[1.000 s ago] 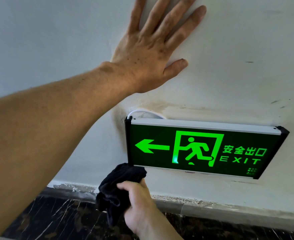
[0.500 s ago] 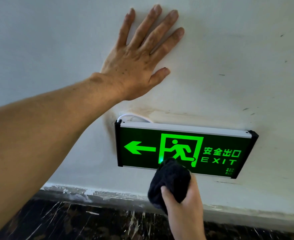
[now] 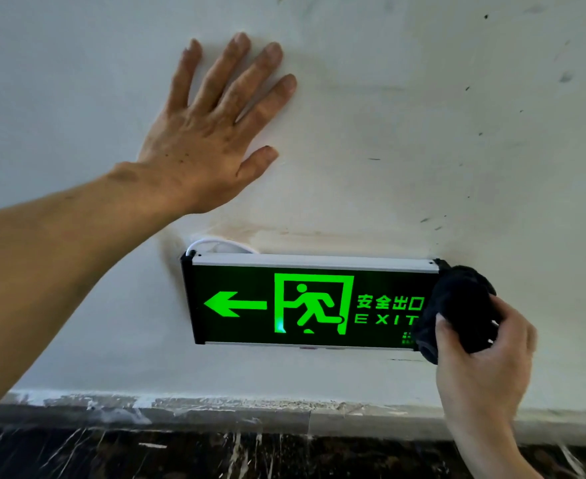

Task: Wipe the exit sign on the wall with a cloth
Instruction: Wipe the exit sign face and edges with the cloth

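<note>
A lit green exit sign (image 3: 284, 302) with a left arrow, a running figure and the word EXIT hangs low on the white wall. My right hand (image 3: 485, 368) grips a bunched black cloth (image 3: 457, 305) and presses it over the sign's right end, hiding that corner. My left hand (image 3: 212, 140) lies flat on the wall above the sign's left end, fingers spread, holding nothing.
The white wall (image 3: 423, 133) is scuffed and stained above the sign. A white cable (image 3: 215, 243) loops out behind the sign's top left corner. Below runs a grey skirting strip (image 3: 215, 413) over dark marbled floor (image 3: 250, 454) streaked with paint.
My right hand has carried the cloth along the sign's face from its lower left corner, past the middle, to its right end. My left hand has stayed flat on the wall.
</note>
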### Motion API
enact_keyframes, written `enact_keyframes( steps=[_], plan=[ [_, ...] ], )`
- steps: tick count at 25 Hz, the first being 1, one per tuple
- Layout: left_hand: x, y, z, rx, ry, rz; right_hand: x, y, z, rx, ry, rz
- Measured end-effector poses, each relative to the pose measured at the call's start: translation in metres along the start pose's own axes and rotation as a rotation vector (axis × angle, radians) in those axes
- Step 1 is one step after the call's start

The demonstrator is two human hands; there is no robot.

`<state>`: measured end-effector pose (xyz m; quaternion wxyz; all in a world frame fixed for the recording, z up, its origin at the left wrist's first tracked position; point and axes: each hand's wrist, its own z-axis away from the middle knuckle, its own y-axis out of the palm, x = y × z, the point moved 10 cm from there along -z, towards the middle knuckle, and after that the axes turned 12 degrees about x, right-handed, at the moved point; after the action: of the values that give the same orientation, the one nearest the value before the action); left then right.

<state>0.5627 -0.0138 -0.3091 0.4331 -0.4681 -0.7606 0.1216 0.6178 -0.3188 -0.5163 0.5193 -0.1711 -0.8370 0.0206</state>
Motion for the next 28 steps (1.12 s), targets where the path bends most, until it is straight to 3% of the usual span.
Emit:
enact_keyframes(
  steps=[16,28],
  plan=[
    [0.001,0.001,-0.002,-0.009,-0.005,0.001,0.034,0.087,0.021,0.121,0.032,-0.125],
    [0.002,-0.001,-0.001,-0.006,-0.001,0.007,0.086,0.176,0.068,0.353,-0.023,-0.185]
  ],
)
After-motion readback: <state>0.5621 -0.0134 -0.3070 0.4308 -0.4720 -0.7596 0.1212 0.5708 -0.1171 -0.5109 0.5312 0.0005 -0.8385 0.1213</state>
